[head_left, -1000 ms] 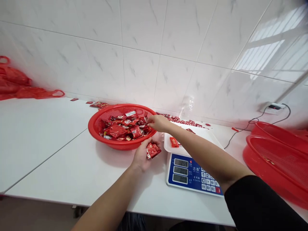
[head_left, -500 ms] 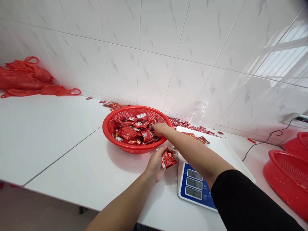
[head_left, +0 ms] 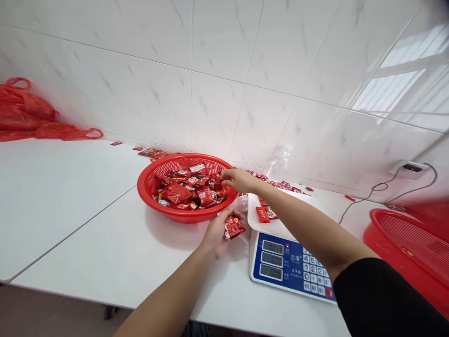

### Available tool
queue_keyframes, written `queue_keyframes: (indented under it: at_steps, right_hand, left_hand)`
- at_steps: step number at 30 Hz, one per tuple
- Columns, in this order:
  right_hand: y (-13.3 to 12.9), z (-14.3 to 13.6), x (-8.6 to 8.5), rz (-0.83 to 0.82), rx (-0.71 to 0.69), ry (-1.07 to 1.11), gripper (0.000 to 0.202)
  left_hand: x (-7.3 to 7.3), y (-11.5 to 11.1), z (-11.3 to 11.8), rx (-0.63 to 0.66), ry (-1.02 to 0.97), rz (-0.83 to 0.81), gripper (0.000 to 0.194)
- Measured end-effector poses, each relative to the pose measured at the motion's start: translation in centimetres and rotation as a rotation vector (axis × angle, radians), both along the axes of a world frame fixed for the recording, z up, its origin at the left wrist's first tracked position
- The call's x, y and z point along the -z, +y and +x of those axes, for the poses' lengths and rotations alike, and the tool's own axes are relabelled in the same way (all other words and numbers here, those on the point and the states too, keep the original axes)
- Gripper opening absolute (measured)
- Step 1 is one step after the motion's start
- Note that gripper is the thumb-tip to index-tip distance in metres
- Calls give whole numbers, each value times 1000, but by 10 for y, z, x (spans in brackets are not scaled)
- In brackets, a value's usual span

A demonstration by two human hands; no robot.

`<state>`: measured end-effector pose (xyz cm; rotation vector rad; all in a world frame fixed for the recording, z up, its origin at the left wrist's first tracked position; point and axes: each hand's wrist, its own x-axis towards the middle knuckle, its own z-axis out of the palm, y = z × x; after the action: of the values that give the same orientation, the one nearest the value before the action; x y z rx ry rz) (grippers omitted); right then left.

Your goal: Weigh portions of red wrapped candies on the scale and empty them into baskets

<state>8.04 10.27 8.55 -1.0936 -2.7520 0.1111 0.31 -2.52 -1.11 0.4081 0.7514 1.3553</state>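
Note:
My left hand (head_left: 218, 234), in front of the basket, is closed around small red printed packets (head_left: 234, 227); how many cannot be told. My right hand (head_left: 240, 180) reaches over the right rim of a red perforated plastic basket (head_left: 143, 189). Its fingers are bent together beside the wrapped packets (head_left: 189, 187) heaped inside; whatever they may grip is hidden. Close by on the right stands a digital scale (head_left: 291, 262) with a blue panel. Several red packets (head_left: 264, 214) lie on its white tray (head_left: 254, 206), partly covered by my right forearm.
Loose red packets (head_left: 154, 153) lie along the tiled wall behind the basket. Red plastic bags (head_left: 28, 114) are piled at the far left. Another red basket (head_left: 396, 252) stands at the right, near a cable (head_left: 365, 199) running to a wall socket (head_left: 412, 169).
My right hand has drawn back slightly from the heap toward the basket's right rim. My left hand still holds its packets. The view has shifted to the right, uncovering more of the scale.

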Motion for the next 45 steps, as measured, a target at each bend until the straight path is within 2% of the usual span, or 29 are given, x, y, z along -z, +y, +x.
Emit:
queue_keyframes:
  at_steps: [4,7,11,14,19,24,26,31,38,45]
  right_hand:
    - [-27,65,-17,32,48,126,18]
    - [-43,117,-19,35,190,110,17]
    - [-56,170,-5,-37,399,31,25]
    - [-61,188,10,-94,429,85,26]
    - [-67,191,20,-42,339,178,34]
    - [-73,177,19,34,80,121,34]
    - [-74,169,21,51,18,57,36]
    - [-71,167,29,31,17,17,41]
    - [-77,183,20,-8,53,62,31]
    - [-84,161,30,27,-83,-44,46]
  left_hand:
    - [0,3,-1,20,23,15,18]
    - [-2,6,-1,11,61,29,20]
    - [-7,8,-1,-7,78,17,20]
    - [-10,9,-1,-16,109,24,22]
    - [-12,10,-2,-22,136,14,21]
    - [-16,11,0,3,143,5,23]
    - [-18,10,2,32,156,3,24]
    - [-17,11,3,33,198,-9,23]
    - [-14,13,2,65,174,-16,20]
    - [-13,13,2,45,168,-7,21]
